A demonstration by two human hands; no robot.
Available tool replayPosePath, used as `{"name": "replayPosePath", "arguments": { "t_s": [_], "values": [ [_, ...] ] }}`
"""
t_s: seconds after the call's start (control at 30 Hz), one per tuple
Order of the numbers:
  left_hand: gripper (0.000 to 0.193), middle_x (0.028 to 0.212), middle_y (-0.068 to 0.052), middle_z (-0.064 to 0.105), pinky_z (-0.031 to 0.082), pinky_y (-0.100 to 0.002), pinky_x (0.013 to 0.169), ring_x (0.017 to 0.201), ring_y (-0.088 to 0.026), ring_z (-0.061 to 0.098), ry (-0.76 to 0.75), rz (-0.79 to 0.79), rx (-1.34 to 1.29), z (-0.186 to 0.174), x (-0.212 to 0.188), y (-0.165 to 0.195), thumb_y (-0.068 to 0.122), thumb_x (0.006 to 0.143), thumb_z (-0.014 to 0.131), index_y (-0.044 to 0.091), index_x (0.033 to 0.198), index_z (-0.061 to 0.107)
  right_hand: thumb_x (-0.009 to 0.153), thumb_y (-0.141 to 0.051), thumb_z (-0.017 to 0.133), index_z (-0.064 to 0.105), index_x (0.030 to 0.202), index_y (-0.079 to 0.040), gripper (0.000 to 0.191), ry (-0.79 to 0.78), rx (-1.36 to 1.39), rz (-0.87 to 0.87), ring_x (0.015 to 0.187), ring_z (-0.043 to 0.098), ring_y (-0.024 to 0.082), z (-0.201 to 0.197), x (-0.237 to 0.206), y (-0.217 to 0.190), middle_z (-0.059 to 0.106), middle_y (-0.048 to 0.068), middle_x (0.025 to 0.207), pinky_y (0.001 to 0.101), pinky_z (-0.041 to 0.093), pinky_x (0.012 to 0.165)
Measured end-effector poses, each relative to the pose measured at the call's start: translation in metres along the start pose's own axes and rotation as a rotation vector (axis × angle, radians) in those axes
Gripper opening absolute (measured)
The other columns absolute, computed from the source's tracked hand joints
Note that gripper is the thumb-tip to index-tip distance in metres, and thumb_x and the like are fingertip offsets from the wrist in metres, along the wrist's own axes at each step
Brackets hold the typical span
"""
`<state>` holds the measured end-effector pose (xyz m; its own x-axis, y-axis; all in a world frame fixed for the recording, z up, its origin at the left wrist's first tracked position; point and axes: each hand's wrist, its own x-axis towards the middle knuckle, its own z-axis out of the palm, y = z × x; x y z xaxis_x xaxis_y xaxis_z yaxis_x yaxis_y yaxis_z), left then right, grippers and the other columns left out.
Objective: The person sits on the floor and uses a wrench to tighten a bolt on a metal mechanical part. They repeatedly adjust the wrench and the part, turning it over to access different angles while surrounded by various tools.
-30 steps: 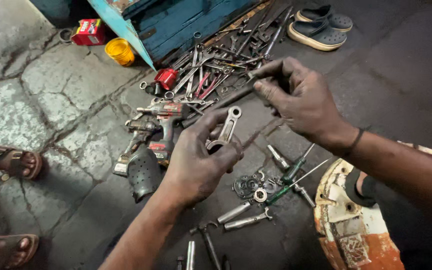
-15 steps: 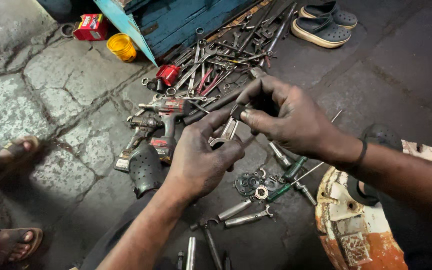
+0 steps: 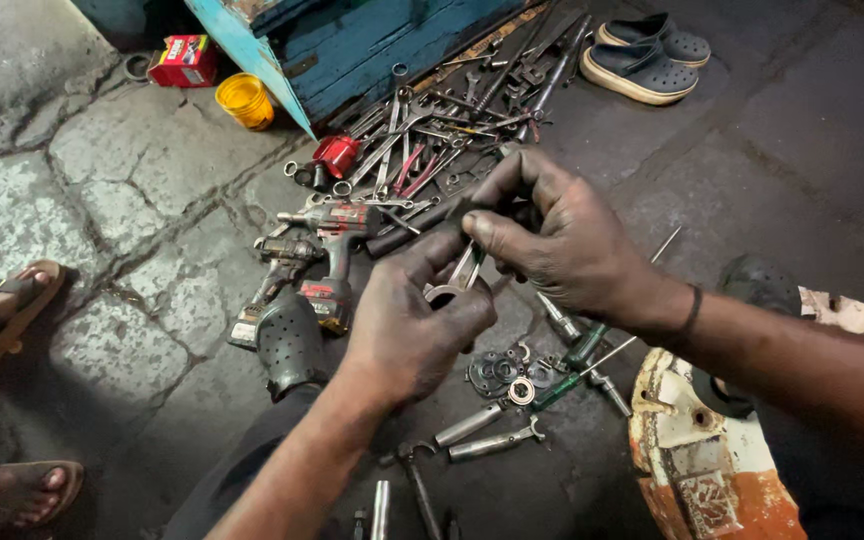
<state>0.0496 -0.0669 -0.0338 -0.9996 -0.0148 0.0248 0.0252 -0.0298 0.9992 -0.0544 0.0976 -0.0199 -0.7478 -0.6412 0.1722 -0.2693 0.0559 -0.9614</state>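
Note:
My left hand (image 3: 407,325) is closed around a small steel open-end wrench (image 3: 463,274), whose jaw end sticks up between my fingers. My right hand (image 3: 562,245) sits just above it; thumb and fingers pinch the wrench's upper end. That same hand also grips a long dark rod-like tool (image 3: 414,228) that runs out to the left. Both hands are grimy and hover above scattered tools on a stone floor. Below them lie dark round washers (image 3: 500,374) and a green-handled screwdriver (image 3: 574,352).
A pile of wrenches (image 3: 432,130) lies before a blue box (image 3: 372,45). Two cordless drills (image 3: 337,235) lie left of my hands, by a red can (image 3: 337,155) and yellow cup (image 3: 245,100). Shoes (image 3: 642,55) sit far right, sandalled feet (image 3: 12,310) left, a worn orange-white casing (image 3: 712,460) lower right.
My right hand came down and left with the dark tool until it met my left hand at the wrench. My left hand tilted the wrench upright and closed tighter on it.

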Motion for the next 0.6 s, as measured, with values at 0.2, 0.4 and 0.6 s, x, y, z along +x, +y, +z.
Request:
{"name": "replayPosePath", "arguments": {
  "t_s": [0.2,0.4,0.6],
  "values": [
    [0.043,0.090,-0.007,0.070,0.050,-0.022,0.054,0.064,-0.004,0.059,0.050,-0.010,-0.006,0.001,0.000,0.000,0.006,0.083,0.066,0.001,0.126,0.066,0.095,-0.008,0.067,0.053,0.104,-0.006,0.017,-0.111,0.122,-0.044,0.089,0.063,0.007,0.002,-0.001,0.003,0.061,0.001,0.104,0.0234,0.061,0.072],
    [0.040,0.090,-0.011,0.071,0.051,-0.029,0.063,0.071,-0.012,0.060,0.087,0.043,0.078,0.000,0.001,-0.011,0.002,0.084,0.064,0.002,0.124,0.069,0.094,-0.008,0.065,0.054,0.103,-0.005,0.015,-0.072,0.201,0.065,0.085,0.067,0.008,0.005,-0.002,0.010,0.064,0.004,0.109,0.0242,0.061,0.071],
    [0.025,0.094,-0.008,0.068,0.054,-0.027,0.072,0.085,-0.010,0.063,0.053,0.262,0.211,0.001,-0.002,-0.018,0.002,0.086,0.062,-0.003,0.110,0.067,0.099,-0.006,0.068,0.056,0.104,-0.003,0.014,0.032,0.053,0.063,0.081,0.061,0.008,0.005,-0.004,0.010,0.061,0.005,0.096,0.0247,0.054,0.068]
  ]
}}
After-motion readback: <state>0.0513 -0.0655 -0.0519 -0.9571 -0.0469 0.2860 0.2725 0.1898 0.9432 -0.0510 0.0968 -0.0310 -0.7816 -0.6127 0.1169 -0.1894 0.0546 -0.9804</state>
